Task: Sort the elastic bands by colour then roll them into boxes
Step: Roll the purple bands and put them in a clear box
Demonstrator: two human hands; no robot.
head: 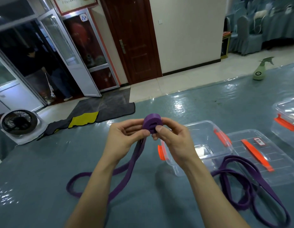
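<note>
1. The rolling step was under way. The purple roll (153, 123) sat at about 12 o'clock of the two hands, held up above the bench (44, 178) and inside no box.
2. The right hand (171, 137) pinched the roll between thumb and fingers. The left hand (126, 135), fingers curled, gripped the band where it fed into the roll from 9 o'clock.
3. Much of that band was not yet wound. Its loose tail (120, 171) hung from the hands towards 6 o'clock and lay in a long loop on the bench at about 7 o'clock.
4. More purple band (251, 183) lay unrolled at 4 o'clock, its loops over the near edge of a clear lid (283, 162). Whether it was one band or several could not be told.
5. An open clear box (209, 129) with orange clips stood just at 3 o'clock of the hands, and no roll showed in it. A second clear box (288, 116) stood at 2 o'clock, cut by the frame edge.
6. Only purple bands were in view, so sorting looked done for this colour. By my estimate most of the rolling and all of the boxing remained.
7. Writing: a small red-edged label (259, 142) on the lid bore dark characters, too blurred to read. A green spray bottle (260, 72) at 1 o'clock carried a round dark emblem, also unreadable.
</note>
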